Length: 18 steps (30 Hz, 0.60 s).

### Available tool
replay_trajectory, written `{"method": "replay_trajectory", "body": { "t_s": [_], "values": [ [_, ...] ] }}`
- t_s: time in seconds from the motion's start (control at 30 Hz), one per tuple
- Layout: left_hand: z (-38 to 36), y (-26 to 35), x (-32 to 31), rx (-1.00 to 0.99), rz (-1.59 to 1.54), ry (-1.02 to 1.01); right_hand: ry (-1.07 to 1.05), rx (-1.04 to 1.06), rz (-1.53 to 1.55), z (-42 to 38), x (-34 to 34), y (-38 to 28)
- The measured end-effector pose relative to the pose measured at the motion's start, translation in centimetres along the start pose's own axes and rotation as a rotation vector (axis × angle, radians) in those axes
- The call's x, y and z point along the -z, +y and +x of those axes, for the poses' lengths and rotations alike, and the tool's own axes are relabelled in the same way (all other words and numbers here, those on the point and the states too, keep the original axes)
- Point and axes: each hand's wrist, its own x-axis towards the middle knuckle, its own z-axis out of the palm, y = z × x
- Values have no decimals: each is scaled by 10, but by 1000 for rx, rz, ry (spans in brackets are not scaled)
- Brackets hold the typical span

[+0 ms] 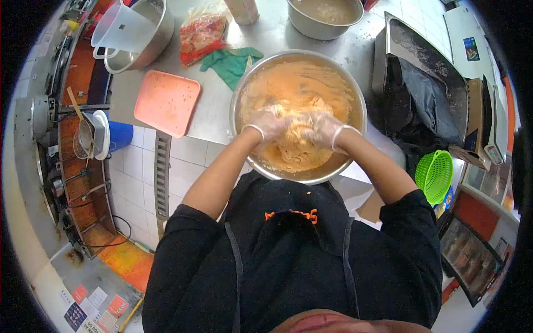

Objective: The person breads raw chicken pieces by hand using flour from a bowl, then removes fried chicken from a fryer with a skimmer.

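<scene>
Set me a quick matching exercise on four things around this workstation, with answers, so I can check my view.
1. tray
2. cloth
3. large bowl
4. basket

A. bright lime green
B. left hand and right hand, both gloved, inside it
C. pink
D. crumpled, darker green

Pairs: 1-C, 2-D, 3-B, 4-A

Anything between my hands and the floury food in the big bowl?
Nothing visible except thin clear gloves. The left hand and right hand are both inside the bowl, at the floury food. The green cloth lies outside the bowl, out of their way.
</scene>
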Motion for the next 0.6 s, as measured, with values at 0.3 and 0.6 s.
{"method": "replay_trajectory", "body": {
  "t_s": [0.3,0.6],
  "values": [
    [-2,-4,-27,598,-1058,-347,56,-523,-16,-1,-5,13],
    [47,-18,-68,272,-1492,-336,228,-348,1205,9,-9,39]
  ]
}}
